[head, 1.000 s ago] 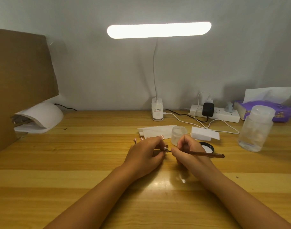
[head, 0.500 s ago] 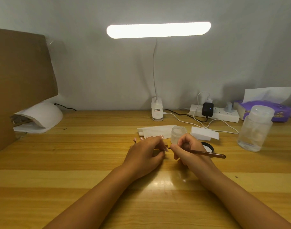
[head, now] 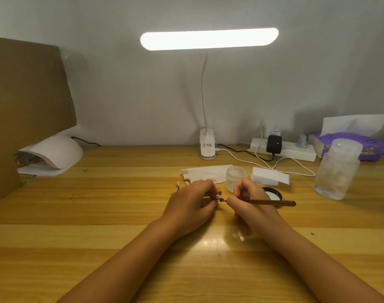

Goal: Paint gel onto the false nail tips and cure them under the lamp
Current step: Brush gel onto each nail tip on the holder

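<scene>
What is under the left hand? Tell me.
A pink nail tip pokes out at the fingertips of the left hand, met by the brush tip. Whatever the tip is mounted on is covered by the hand.

left hand [head: 191, 206] hides its grip on the nail tip [head: 218, 196]; brush [head: 269, 202] bristles too small to tell.

One brush [head: 271, 202], in the right hand [head: 250, 200]. Four pink nail tips [head: 187, 183] showing around the left hand [head: 191, 206]. One jar [head: 235, 179], one black lid [head: 276, 193] just beyond the right; one curing lamp [head: 55, 153] well left of both.
</scene>
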Tool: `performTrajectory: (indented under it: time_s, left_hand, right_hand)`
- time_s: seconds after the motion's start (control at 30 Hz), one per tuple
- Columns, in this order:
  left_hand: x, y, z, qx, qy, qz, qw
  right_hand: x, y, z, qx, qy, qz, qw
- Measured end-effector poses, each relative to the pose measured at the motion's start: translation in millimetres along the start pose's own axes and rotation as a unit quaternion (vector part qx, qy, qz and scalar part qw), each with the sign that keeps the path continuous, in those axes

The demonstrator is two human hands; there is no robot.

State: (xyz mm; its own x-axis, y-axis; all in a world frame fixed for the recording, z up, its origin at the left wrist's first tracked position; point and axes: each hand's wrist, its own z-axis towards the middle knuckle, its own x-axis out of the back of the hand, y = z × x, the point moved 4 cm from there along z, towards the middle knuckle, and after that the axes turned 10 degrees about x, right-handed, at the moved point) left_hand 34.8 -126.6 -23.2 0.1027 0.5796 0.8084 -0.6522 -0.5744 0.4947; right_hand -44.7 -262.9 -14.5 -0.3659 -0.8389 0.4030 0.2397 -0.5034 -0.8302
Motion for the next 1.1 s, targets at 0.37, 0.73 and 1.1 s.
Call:
performTrajectory:
  time_s: [0.37,0.73,1.1]
  left_hand:
    - [0.2,0.8,-0.7,-0.006,-0.002,0.009,1.000]
    - [2.1,2.9,-1.5,-0.004,0.001,0.000,1.000]
    - [2.5,3.2,-2.1,-0.005,0.001,0.012,1.000]
  right_hand:
    - [6.3,8.3,1.5,-0.042,0.072,0.121,0.989]
    - [9.0,6.4,0.1,-0.061,0.086,0.149,0.983]
    - [3.1,2.7,0.0,-0.053,0.046,0.115,0.991]
